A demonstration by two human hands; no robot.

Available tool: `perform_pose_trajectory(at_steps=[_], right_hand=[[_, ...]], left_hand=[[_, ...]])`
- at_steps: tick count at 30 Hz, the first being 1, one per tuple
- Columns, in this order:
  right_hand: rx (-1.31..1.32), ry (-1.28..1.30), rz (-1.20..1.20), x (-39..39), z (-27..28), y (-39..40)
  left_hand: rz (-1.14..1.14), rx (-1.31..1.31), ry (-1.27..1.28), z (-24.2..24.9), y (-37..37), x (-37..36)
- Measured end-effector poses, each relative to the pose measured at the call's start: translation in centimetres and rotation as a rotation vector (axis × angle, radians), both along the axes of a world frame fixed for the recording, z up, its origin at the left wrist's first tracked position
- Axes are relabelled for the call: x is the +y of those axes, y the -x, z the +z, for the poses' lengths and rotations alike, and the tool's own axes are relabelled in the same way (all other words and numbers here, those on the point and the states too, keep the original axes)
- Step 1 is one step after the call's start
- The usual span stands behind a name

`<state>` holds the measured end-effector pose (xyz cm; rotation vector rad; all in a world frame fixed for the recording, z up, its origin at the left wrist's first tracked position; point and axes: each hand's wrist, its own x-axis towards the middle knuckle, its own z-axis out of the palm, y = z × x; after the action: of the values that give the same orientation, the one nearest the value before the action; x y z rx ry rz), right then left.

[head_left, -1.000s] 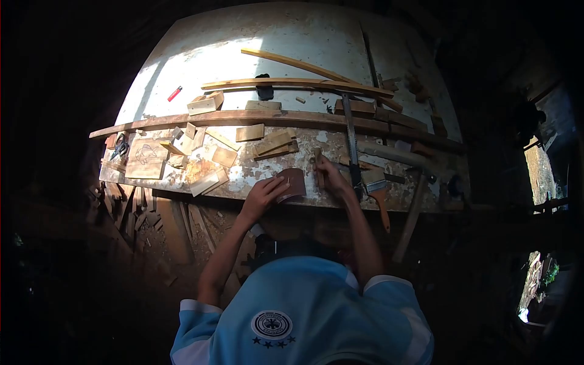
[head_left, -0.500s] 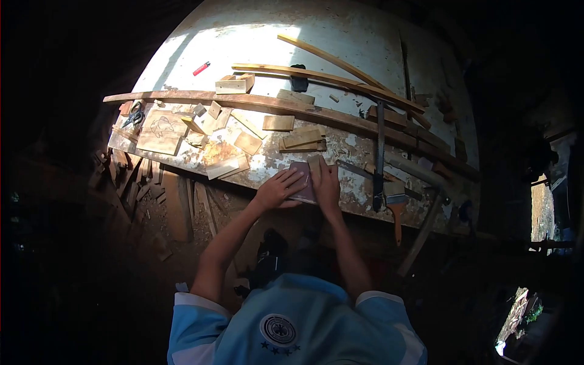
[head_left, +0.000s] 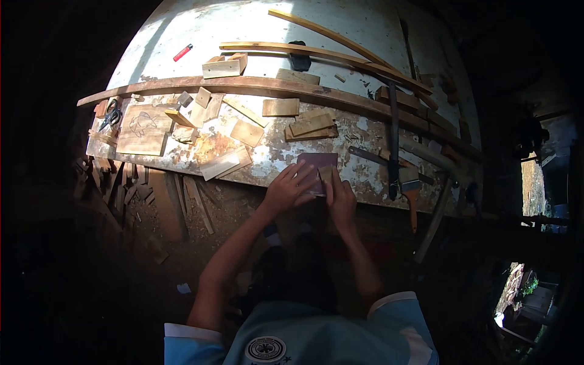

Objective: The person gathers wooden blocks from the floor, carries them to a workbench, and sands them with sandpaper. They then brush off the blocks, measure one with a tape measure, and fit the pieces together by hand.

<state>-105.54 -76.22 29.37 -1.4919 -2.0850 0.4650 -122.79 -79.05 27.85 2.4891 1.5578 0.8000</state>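
A sheet of dark reddish sandpaper (head_left: 317,160) lies at the workbench's front edge. My left hand (head_left: 291,190) rests on its left side, open, with fingers spread and pressed flat. A small wooden block (head_left: 326,174) is pinched in my right hand (head_left: 342,199), over the sandpaper's right half. The block's underside is hidden, though it appears to touch the sheet. Just beyond the sandpaper, stacked wood pieces (head_left: 311,125) lie on the bench.
A long wooden beam (head_left: 267,87) crosses the workbench (head_left: 210,27). To the right lie a paintbrush (head_left: 411,194) and a dark handsaw-like tool (head_left: 393,134). Scissors (head_left: 111,114), a board with a drawing (head_left: 144,131) and a red lighter (head_left: 182,53) are at left.
My right hand has drawn the wooden block across the sandpaper from its far edge toward me. My left hand stays on the sheet, its fingers more spread. The camera view has shifted.
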Motion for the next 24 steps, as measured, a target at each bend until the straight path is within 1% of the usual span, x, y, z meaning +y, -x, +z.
perform_pose_trajectory(at_steps=[1, 3, 4, 7, 8, 9, 11, 13, 14, 17, 18, 21, 23, 24], right_hand=[[-0.033, -0.006, 0.018, 0.7, 0.4, 0.4], [-0.116, -0.001, 0.036, 2.9, 1.3, 0.6], [-0.112, -0.091, 0.008, 5.1, 0.5, 1.1], [-0.004, -0.142, -0.077, 3.7, -0.3, 1.3], [-0.037, -0.033, -0.063, 1.5, 0.3, 0.8], [-0.058, -0.021, -0.016, 0.4, -0.2, -0.1], [-0.091, 0.028, 0.036, 2.2, 0.1, -0.4], [-0.053, -0.015, -0.003, 5.0, 1.0, 0.9], [-0.066, -0.049, -0.027, 5.5, 0.4, 1.1], [-0.074, 0.106, -0.019, 0.4, 1.4, -0.3], [-0.072, 0.049, 0.021, -0.6, 1.6, -0.8], [-0.097, 0.073, 0.08, 3.1, 0.8, -0.4], [-0.064, -0.041, 0.01, 6.7, 1.1, 0.9], [0.025, -0.113, 0.007, 6.8, 0.6, 0.6]], left_hand=[[0.0, -0.03, -0.022, -0.1, 0.0, 0.2], [0.0, 0.021, -0.023, -0.2, 0.3, 0.2], [0.007, 0.037, -0.02, -0.2, 0.0, 0.1], [0.014, 0.029, 0.005, 0.0, -0.1, 0.0], [0.005, 0.052, 0.015, -0.2, 0.1, 0.0], [0.01, 0.055, 0.004, -0.1, 0.2, 0.1], [0.016, 0.057, 0.0, 0.0, 0.0, 0.1], [0.026, 0.026, 0.01, 0.0, -0.4, -0.2], [0.031, 0.021, 0.013, 0.2, -0.6, -0.3], [0.031, 0.013, 0.014, 0.3, -0.2, 0.1], [0.029, 0.01, 0.017, 0.6, -0.2, 0.1], [0.035, 0.015, 0.036, 0.4, -0.4, -0.1], [0.045, 0.047, 0.052, 0.8, -0.4, 0.0], [0.043, 0.06, 0.034, 0.7, -0.4, 0.0]])
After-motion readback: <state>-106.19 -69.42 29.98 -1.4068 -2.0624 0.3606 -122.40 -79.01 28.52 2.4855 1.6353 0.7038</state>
